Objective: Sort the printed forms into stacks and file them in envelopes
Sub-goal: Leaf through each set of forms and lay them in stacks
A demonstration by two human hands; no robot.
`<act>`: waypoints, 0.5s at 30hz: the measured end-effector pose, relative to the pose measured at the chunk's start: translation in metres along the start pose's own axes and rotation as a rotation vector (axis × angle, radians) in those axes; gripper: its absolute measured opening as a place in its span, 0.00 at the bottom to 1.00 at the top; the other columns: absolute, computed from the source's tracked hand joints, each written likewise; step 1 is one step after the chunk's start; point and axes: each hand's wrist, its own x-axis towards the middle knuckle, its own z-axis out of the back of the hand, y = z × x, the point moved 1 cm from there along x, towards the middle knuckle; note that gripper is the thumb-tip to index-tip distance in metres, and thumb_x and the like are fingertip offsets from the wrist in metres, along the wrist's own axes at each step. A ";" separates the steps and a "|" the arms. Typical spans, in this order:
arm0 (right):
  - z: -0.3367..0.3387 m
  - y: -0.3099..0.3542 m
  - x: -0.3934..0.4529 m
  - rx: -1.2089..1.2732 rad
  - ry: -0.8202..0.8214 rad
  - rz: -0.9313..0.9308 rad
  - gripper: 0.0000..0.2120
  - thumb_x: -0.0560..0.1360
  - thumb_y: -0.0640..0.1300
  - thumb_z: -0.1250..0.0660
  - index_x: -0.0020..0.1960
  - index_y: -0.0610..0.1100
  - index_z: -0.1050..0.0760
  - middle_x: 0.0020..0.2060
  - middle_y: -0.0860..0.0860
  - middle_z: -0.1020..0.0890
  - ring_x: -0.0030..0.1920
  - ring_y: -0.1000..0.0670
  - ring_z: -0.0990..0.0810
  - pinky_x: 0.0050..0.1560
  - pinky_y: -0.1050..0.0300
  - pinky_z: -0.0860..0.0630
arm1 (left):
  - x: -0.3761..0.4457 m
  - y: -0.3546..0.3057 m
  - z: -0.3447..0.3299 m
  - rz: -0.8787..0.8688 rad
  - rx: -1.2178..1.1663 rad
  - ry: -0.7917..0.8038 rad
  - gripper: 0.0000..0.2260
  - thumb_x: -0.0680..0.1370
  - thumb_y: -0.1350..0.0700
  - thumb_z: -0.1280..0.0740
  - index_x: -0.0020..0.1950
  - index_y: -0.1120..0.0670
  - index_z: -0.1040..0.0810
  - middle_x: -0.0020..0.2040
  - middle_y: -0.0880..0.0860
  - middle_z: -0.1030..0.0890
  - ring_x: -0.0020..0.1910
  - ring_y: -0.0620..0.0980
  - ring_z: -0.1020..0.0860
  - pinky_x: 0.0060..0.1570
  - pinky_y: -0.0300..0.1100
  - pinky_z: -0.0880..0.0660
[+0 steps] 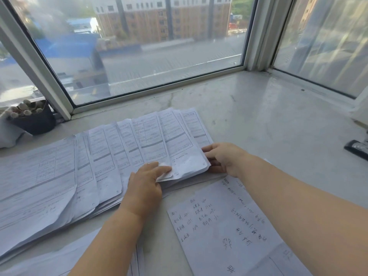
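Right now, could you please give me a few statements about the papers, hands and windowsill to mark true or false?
1. The printed forms lie fanned out, overlapping. True.
2. The left hand holds a pen. False: it rests on the forms' lower edges.
3. The right hand touches the fan's right end. True.
4. The handwritten sheet lies beyond the forms, by the window. False: it lies nearer the person, under the right forearm.
5. A potted cactus stands at the far left. True.

Fanned, overlapping printed forms (pixel 111 154) flat on the sill, corners slightly curled
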 end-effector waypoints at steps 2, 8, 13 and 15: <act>0.004 0.002 -0.009 0.045 -0.023 0.013 0.13 0.77 0.31 0.36 0.60 0.39 0.27 0.47 0.41 0.17 0.43 0.45 0.18 0.42 0.56 0.18 | 0.001 0.001 0.003 0.000 0.011 0.016 0.27 0.73 0.71 0.45 0.62 0.44 0.23 0.66 0.43 0.30 0.70 0.45 0.37 0.74 0.47 0.50; 0.020 -0.003 -0.065 -0.229 -0.220 0.246 0.14 0.78 0.36 0.39 0.62 0.43 0.25 0.53 0.48 0.21 0.51 0.46 0.20 0.58 0.49 0.22 | 0.004 -0.012 0.016 -0.012 0.290 0.272 0.27 0.74 0.63 0.40 0.72 0.43 0.35 0.75 0.47 0.40 0.76 0.49 0.48 0.75 0.54 0.56; 0.018 -0.031 -0.156 -0.059 -0.175 0.331 0.07 0.78 0.37 0.37 0.50 0.46 0.22 0.43 0.49 0.15 0.41 0.54 0.17 0.44 0.59 0.19 | -0.023 -0.039 0.048 -0.134 0.297 0.224 0.27 0.78 0.55 0.37 0.76 0.48 0.40 0.78 0.51 0.46 0.77 0.51 0.51 0.75 0.50 0.54; 0.005 -0.056 -0.191 -0.025 -0.094 0.278 0.07 0.78 0.36 0.36 0.50 0.44 0.21 0.40 0.49 0.15 0.38 0.55 0.17 0.41 0.61 0.20 | -0.057 -0.044 0.060 -0.181 0.208 0.133 0.23 0.78 0.56 0.37 0.73 0.48 0.35 0.77 0.50 0.41 0.76 0.50 0.46 0.75 0.48 0.51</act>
